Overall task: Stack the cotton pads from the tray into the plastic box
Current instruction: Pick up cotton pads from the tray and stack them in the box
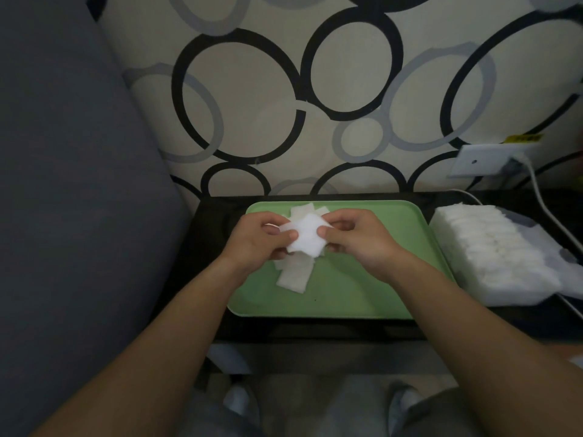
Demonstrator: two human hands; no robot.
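Observation:
A green tray lies on a black table in front of me. Above its left half both hands hold a small bunch of white square cotton pads. My left hand pinches the bunch's left edge with thumb and fingers; my right hand pinches its right edge. More loose cotton pads lie on the tray under the hands, and a few pads show behind them. To the right of the tray stands the clear plastic box, filled with rows of white pads.
The black table ends against a wall with a ring pattern. A grey cushion fills the left side. A wall socket with a white cable sits at the back right. My knees show below the table.

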